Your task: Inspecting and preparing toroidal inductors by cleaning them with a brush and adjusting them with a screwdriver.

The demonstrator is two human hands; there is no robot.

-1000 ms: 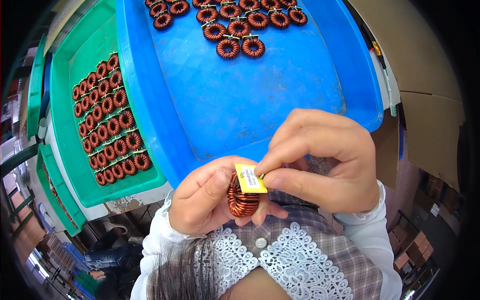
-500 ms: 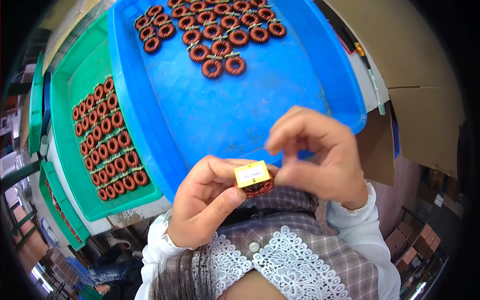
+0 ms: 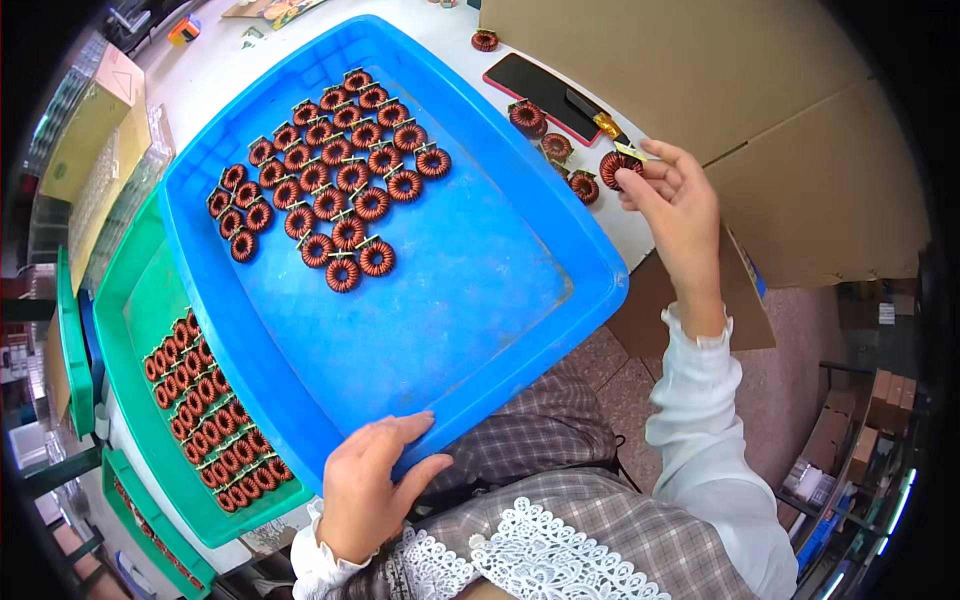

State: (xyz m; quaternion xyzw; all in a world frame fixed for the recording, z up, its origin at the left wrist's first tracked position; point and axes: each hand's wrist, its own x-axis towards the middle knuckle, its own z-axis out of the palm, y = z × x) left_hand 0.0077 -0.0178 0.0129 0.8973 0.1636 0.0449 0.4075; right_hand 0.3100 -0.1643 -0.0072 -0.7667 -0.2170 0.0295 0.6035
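Note:
Out to the right, my right hand [image 3: 685, 205] pinches a copper-wound toroidal coil [image 3: 618, 170] between thumb and fingers; a pale strip shows on the coil's upper side. It is above the table strip beside the blue tray [image 3: 590, 290]. My left hand [image 3: 370, 485] holds the tray's near rim, fingers over the edge and thumb on the outer side. Inside the tray, several similar coils [image 3: 343, 274] stand in slanting rows toward the far left. Loose coils [image 3: 556, 147] sit outside its right wall, close to my right hand.
A green tray [image 3: 215, 530] with rows of coils lies at left, partly under the blue tray. Beyond the right wall are a dark phone-like slab with a red edge [image 3: 535, 92] and a yellow-and-black handled tool [image 3: 606, 124]. Cardboard [image 3: 790, 210] borders the right side; another coil [image 3: 484, 40] sits farther back.
Before, my left hand held a coil with a yellow label over my lap. Now it grips the tray rim, and my right hand has moved out right and holds a coil. The view has shifted.

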